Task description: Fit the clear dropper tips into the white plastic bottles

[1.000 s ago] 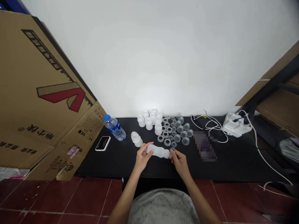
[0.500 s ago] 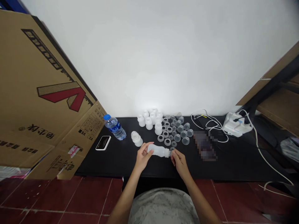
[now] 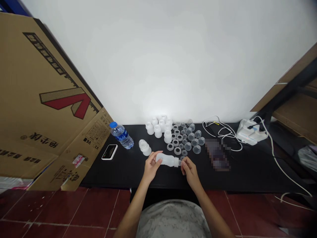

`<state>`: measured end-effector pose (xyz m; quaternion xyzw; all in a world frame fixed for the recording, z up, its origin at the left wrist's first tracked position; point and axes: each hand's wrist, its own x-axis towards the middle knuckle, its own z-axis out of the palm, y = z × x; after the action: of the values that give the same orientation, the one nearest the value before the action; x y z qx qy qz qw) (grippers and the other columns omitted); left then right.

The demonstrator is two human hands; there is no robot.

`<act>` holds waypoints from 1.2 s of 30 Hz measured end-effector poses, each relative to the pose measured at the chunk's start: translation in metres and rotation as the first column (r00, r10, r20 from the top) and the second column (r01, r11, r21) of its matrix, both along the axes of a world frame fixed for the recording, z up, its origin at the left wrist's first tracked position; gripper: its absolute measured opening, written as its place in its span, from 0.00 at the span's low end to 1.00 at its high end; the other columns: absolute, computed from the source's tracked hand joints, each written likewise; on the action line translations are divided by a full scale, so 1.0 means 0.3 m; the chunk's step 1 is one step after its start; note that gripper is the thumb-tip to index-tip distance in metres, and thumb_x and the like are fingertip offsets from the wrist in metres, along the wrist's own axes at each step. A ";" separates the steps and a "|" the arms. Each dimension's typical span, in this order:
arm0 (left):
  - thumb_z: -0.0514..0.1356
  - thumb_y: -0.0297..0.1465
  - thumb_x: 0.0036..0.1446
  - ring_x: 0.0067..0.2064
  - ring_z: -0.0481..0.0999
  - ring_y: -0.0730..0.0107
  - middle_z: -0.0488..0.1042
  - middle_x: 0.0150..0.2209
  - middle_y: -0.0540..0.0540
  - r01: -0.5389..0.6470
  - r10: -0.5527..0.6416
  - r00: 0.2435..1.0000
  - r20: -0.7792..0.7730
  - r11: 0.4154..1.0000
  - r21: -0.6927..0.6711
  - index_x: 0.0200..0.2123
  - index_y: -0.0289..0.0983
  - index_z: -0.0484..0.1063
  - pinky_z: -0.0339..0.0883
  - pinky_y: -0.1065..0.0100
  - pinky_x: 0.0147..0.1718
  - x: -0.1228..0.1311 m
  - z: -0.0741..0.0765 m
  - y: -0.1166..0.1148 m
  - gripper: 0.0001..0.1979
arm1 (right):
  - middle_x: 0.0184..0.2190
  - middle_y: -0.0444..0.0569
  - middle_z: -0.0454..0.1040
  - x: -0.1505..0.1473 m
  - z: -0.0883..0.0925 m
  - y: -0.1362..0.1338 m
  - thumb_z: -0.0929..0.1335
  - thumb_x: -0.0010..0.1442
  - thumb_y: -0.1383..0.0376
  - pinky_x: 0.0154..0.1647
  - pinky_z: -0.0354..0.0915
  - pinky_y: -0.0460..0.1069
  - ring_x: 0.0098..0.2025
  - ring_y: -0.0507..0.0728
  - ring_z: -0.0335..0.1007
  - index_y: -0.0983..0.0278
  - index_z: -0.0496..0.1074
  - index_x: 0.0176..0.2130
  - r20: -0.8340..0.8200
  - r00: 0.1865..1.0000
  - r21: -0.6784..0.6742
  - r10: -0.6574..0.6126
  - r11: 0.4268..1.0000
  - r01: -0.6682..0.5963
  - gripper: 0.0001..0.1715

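My left hand [image 3: 152, 167] holds a frosted white plastic bottle [image 3: 167, 160] lying on its side just above the black table [image 3: 119, 173], neck pointing right. My right hand [image 3: 189, 171] is at the neck, its fingertips pinching a small clear plastic piece [image 3: 182, 158]. Beyond the hands stand several white bottle bodies [image 3: 158, 128], with several frosted rings [image 3: 177, 151] and clear domed caps [image 3: 196, 149] spread beside them. A white bottle [image 3: 145, 147] stands apart to the left.
A water bottle with a blue cap [image 3: 121, 136] and a phone [image 3: 109, 152] lie left, against a large cardboard sheet [image 3: 49, 99]. White cables [image 3: 219, 130] and a white device [image 3: 250, 134] sit right, near a blurred patch [image 3: 217, 154]. A white wall rises behind.
The bottle stays level between my hands. The fingers of my right hand shift slightly at its neck.
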<state>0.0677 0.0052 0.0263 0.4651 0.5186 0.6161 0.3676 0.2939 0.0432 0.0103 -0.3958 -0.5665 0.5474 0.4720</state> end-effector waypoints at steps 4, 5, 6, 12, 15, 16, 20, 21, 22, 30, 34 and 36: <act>0.71 0.49 0.61 0.42 0.75 0.61 0.77 0.42 0.43 0.001 -0.001 1.000 -0.006 1.000 -0.008 0.52 0.39 0.84 0.70 0.66 0.42 0.000 0.005 -0.001 0.23 | 0.22 0.39 0.62 0.004 0.005 -0.003 0.68 0.73 0.44 0.26 0.55 0.47 0.24 0.53 0.57 0.59 0.66 0.30 -0.012 0.999 0.021 0.049 0.999 -0.049 0.27; 0.71 0.49 0.61 0.42 0.75 0.61 0.77 0.42 0.43 0.004 -0.004 1.000 -0.006 1.000 -0.010 0.52 0.39 0.84 0.70 0.66 0.42 0.000 0.006 -0.001 0.24 | 0.22 0.40 0.62 0.004 0.005 -0.004 0.67 0.74 0.45 0.26 0.55 0.48 0.24 0.52 0.57 0.59 0.65 0.30 -0.008 0.998 0.024 0.057 0.998 -0.057 0.28; 0.71 0.49 0.61 0.41 0.75 0.62 0.77 0.42 0.43 0.008 -0.008 1.000 -0.005 1.000 -0.010 0.52 0.38 0.84 0.69 0.66 0.41 0.000 0.007 -0.001 0.24 | 0.22 0.40 0.62 0.005 0.003 -0.005 0.66 0.74 0.44 0.26 0.55 0.48 0.24 0.52 0.57 0.59 0.65 0.29 -0.002 0.998 0.024 0.060 0.998 -0.060 0.29; 0.72 0.48 0.60 0.41 0.74 0.62 0.75 0.41 0.44 0.032 -0.032 0.999 0.002 0.999 0.005 0.52 0.39 0.84 0.69 0.66 0.42 0.003 0.006 0.000 0.24 | 0.19 0.40 0.61 0.000 -0.026 -0.001 0.64 0.75 0.40 0.23 0.52 0.48 0.21 0.52 0.55 0.59 0.62 0.26 0.059 0.998 -0.017 0.031 0.999 -0.030 0.34; 0.72 0.48 0.60 0.41 0.75 0.62 0.75 0.41 0.44 0.042 -0.042 0.999 0.001 0.999 0.014 0.53 0.39 0.84 0.70 0.66 0.42 0.004 0.002 -0.001 0.24 | 0.17 0.40 0.59 -0.004 -0.034 0.002 0.63 0.75 0.40 0.22 0.52 0.48 0.20 0.52 0.54 0.59 0.61 0.24 0.062 0.998 -0.014 0.007 1.000 -0.006 0.36; 0.72 0.48 0.60 0.41 0.75 0.62 0.75 0.41 0.44 0.039 -0.039 0.999 0.002 0.999 0.019 0.53 0.39 0.84 0.70 0.66 0.42 0.004 0.000 -0.002 0.24 | 0.17 0.40 0.59 -0.005 -0.033 0.003 0.63 0.75 0.41 0.23 0.52 0.49 0.20 0.52 0.54 0.59 0.61 0.23 0.063 0.998 -0.005 0.001 1.000 -0.001 0.36; 0.70 0.47 0.62 0.42 0.76 0.62 0.77 0.44 0.43 0.010 -0.009 1.000 -0.012 1.000 0.010 0.52 0.38 0.84 0.71 0.66 0.44 0.001 0.000 -0.004 0.23 | 0.20 0.40 0.62 -0.005 -0.019 0.000 0.64 0.75 0.42 0.24 0.54 0.48 0.21 0.52 0.58 0.60 0.65 0.27 0.062 0.998 0.020 0.027 0.999 -0.028 0.32; 0.70 0.48 0.62 0.43 0.76 0.62 0.78 0.44 0.43 0.007 -0.007 1.000 -0.020 1.000 0.003 0.52 0.38 0.84 0.71 0.66 0.44 0.000 0.002 -0.004 0.23 | 0.22 0.40 0.63 -0.004 -0.015 -0.002 0.66 0.74 0.43 0.24 0.54 0.47 0.22 0.52 0.58 0.60 0.67 0.30 0.064 0.997 0.026 0.044 0.999 -0.045 0.29; 0.70 0.48 0.62 0.43 0.77 0.61 0.78 0.43 0.42 0.005 -0.005 1.000 -0.025 1.000 -0.002 0.52 0.38 0.84 0.71 0.66 0.44 0.000 0.004 -0.004 0.23 | 0.23 0.39 0.64 -0.003 -0.011 -0.005 0.67 0.73 0.43 0.25 0.55 0.47 0.23 0.52 0.59 0.60 0.68 0.33 0.067 0.996 0.035 0.059 0.998 -0.062 0.26; 0.70 0.47 0.62 0.42 0.76 0.62 0.77 0.43 0.43 0.035 -0.035 0.999 -0.028 0.999 -0.006 0.53 0.39 0.84 0.70 0.67 0.42 -0.004 0.004 -0.002 0.23 | 0.23 0.39 0.62 0.006 0.010 -0.021 0.64 0.76 0.45 0.28 0.53 0.48 0.26 0.52 0.58 0.59 0.65 0.31 0.131 0.987 0.052 0.096 0.993 -0.103 0.27; 0.70 0.45 0.63 0.40 0.74 0.65 0.74 0.41 0.45 0.067 -0.066 0.997 -0.033 0.998 0.005 0.54 0.39 0.84 0.70 0.69 0.39 -0.002 0.002 -0.003 0.22 | 0.21 0.39 0.63 0.004 0.015 -0.020 0.63 0.76 0.43 0.28 0.53 0.48 0.24 0.52 0.58 0.59 0.63 0.28 0.136 0.988 0.049 0.079 0.995 -0.086 0.31; 0.71 0.44 0.63 0.41 0.75 0.65 0.74 0.42 0.45 0.085 -0.084 0.996 -0.025 0.996 0.015 0.55 0.39 0.83 0.71 0.69 0.40 0.000 -0.001 -0.003 0.22 | 0.20 0.39 0.62 0.004 0.012 -0.017 0.63 0.76 0.43 0.27 0.53 0.48 0.23 0.52 0.58 0.59 0.63 0.28 0.130 0.989 0.027 0.067 0.997 -0.071 0.32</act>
<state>0.0678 0.0042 0.0262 0.4970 0.4979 0.5985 0.3832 0.2951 0.0381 0.0140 -0.4029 -0.6178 0.5278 0.4212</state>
